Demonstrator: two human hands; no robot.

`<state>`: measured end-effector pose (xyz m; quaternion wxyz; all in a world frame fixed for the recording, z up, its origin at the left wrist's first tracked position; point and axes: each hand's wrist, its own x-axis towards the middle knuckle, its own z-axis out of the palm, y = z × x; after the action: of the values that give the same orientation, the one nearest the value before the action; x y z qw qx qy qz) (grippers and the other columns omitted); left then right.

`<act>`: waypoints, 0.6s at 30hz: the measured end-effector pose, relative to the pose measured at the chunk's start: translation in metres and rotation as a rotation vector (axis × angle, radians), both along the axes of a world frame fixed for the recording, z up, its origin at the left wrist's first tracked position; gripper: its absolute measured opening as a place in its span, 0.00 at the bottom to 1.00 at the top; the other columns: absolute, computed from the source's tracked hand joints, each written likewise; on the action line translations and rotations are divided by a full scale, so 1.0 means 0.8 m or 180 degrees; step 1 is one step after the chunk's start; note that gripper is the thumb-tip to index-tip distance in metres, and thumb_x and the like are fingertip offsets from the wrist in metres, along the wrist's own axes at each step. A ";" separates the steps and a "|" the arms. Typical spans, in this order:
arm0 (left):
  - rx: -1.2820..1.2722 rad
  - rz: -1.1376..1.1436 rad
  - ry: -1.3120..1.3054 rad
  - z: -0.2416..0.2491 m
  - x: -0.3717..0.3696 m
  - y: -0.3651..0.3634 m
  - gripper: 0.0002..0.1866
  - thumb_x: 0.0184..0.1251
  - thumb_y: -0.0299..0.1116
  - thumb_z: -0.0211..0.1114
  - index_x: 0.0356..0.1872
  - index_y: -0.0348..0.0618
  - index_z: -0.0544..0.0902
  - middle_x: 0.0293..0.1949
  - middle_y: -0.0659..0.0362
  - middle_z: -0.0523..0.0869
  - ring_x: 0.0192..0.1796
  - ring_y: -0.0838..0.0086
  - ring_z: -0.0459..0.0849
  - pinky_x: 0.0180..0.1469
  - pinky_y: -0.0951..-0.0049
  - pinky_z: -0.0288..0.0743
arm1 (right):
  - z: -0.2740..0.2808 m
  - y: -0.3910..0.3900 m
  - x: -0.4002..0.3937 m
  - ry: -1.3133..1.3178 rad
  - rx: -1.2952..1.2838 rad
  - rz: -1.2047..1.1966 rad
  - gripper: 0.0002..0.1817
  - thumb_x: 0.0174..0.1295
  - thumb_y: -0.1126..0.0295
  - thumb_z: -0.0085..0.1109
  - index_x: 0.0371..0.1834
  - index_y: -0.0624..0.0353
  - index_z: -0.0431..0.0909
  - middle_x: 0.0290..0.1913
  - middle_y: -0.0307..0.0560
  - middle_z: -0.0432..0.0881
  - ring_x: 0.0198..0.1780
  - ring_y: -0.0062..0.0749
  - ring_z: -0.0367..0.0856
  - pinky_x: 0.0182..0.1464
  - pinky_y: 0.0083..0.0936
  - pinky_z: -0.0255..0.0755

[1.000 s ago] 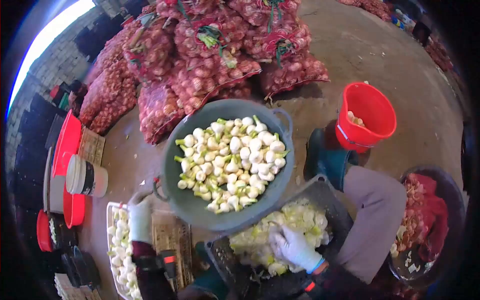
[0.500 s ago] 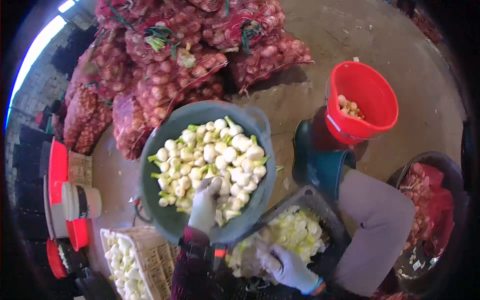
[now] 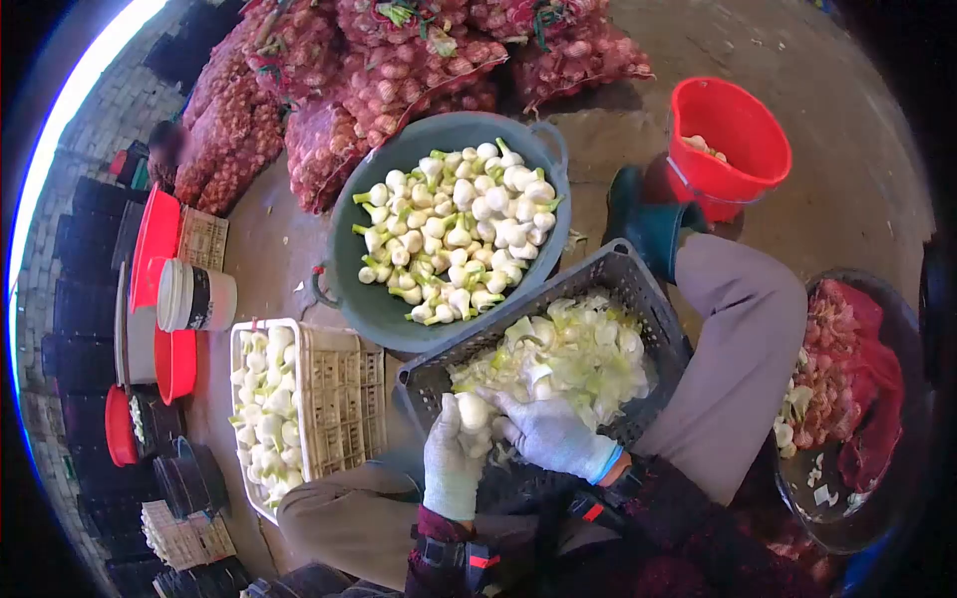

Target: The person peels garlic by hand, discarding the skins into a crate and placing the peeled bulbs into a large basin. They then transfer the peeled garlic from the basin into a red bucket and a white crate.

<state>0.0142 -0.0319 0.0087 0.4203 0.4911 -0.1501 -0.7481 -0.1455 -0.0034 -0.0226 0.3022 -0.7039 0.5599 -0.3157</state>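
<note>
My left hand, in a pale glove, is closed around a white, onion-like bulb above the near edge of the dark crate. My gloved right hand is beside it, fingers curled in and tips against the bulb's right side; what they pinch is hidden. Under and beyond the hands, the black crate holds a heap of pale, greenish peelings. Just past the crate stands a grey-green tub, filled with white bulbs with short green stems.
A white crate of bulbs stands at left. Red net sacks are piled behind. A red bucket stands at far right, near my boot. A dark basin with a red net is beside my right leg.
My left hand has come back from the tub with a bulb and met my right hand over the crate. The camera view has shifted, so the tub sits higher and farther right.
</note>
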 end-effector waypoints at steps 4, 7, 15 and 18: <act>-0.0040 -0.0294 -0.0195 -0.002 0.008 0.008 0.22 0.73 0.52 0.55 0.46 0.39 0.78 0.33 0.56 0.84 0.22 0.76 0.77 0.19 0.82 0.65 | -0.017 0.000 0.008 -0.1055 -0.0035 -0.0239 0.21 0.70 0.57 0.51 0.63 0.53 0.73 0.24 0.49 0.82 0.25 0.50 0.82 0.32 0.42 0.74; 0.0247 -0.0159 0.0210 -0.014 0.024 0.003 0.23 0.73 0.52 0.55 0.46 0.38 0.78 0.34 0.53 0.84 0.22 0.75 0.77 0.18 0.82 0.63 | -0.002 0.001 -0.016 -0.1835 0.0857 0.0058 0.21 0.70 0.57 0.50 0.61 0.54 0.73 0.23 0.50 0.82 0.28 0.51 0.83 0.40 0.43 0.75; 0.0221 -0.0456 -0.0202 -0.010 0.012 0.001 0.24 0.73 0.52 0.55 0.45 0.36 0.78 0.31 0.54 0.84 0.20 0.76 0.75 0.17 0.81 0.62 | -0.010 0.007 -0.013 -0.1033 0.1062 0.0155 0.19 0.70 0.59 0.49 0.59 0.56 0.74 0.25 0.56 0.81 0.29 0.48 0.83 0.32 0.42 0.75; 0.0182 -0.0646 -0.0181 -0.018 0.018 0.008 0.23 0.73 0.51 0.55 0.44 0.37 0.78 0.31 0.54 0.84 0.20 0.77 0.75 0.16 0.81 0.61 | -0.014 -0.003 -0.037 -0.2365 0.2463 0.0294 0.17 0.72 0.59 0.52 0.52 0.61 0.77 0.25 0.42 0.77 0.26 0.25 0.75 0.31 0.25 0.71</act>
<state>0.0288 -0.0253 -0.0054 0.3239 0.5062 -0.1895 -0.7765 -0.1749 -0.0062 -0.0336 0.7308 -0.4059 0.4592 -0.3005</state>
